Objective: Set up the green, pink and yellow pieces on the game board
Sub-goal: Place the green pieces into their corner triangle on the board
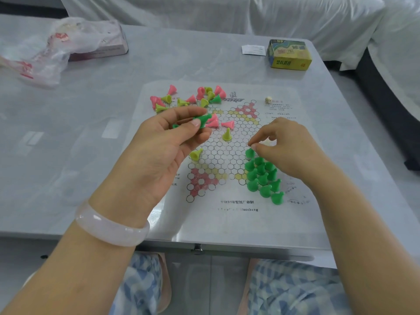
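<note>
A paper game board [227,205] with printed circles lies on the grey table. Several green pieces [263,178] stand upright in its near right corner. My right hand [288,151] pinches the top of the farthest green piece [249,153] of that group. My left hand [163,142] hovers over the board's left side, gripping green pieces [202,119] between thumb and fingers. Loose pink and yellow pieces [188,98] lie in a heap at the board's far left. One yellow piece [226,135] stands mid-board, another [195,154] lies by my left palm.
A yellow game box [289,55] and a white paper slip [253,50] sit at the far right of the table. A crumpled plastic bag [52,53] over a pink box lies far left. A small pale die [268,100] rests on the board's far right.
</note>
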Tool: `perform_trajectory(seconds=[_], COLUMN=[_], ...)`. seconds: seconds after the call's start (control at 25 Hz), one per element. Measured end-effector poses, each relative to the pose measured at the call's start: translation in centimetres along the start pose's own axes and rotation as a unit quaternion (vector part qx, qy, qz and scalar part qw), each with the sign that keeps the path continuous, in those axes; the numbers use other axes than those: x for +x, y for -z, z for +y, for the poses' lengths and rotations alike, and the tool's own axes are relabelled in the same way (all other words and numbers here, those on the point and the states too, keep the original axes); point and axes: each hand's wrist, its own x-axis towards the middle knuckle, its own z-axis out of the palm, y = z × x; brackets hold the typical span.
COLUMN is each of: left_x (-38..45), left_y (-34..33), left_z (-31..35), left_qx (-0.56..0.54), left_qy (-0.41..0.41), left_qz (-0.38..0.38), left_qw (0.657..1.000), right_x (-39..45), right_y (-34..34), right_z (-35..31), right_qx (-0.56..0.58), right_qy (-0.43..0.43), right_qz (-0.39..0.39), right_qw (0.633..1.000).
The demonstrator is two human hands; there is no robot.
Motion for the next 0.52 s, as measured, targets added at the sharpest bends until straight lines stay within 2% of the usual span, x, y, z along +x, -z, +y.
perform_trajectory(seconds=[0.16, 0.32, 0.52], left_x=[0.0, 0.0, -0.1], left_y=[0.0, 0.0, 0.2], left_z=[0.0, 0.0, 0.1], left_qx=[-0.001, 0.0, -0.001], left_qy=[0.0, -0.001, -0.003], left_qz=[0.002, 0.001, -0.001], left_qw=[1.0, 1.0, 1.0], right_x=[-0.4, -1.0, -1.1], right_y=[0.2, -0.2, -0.1], right_z=[-0.3, -0.8, -0.7], right_qx=[0.04, 0.002, -0.035], right_qy=[0.044, 0.095, 0.094], right_qz=[-0.014, -0.087, -0.111], right_qw=[0.998, 0.992, 0.989])
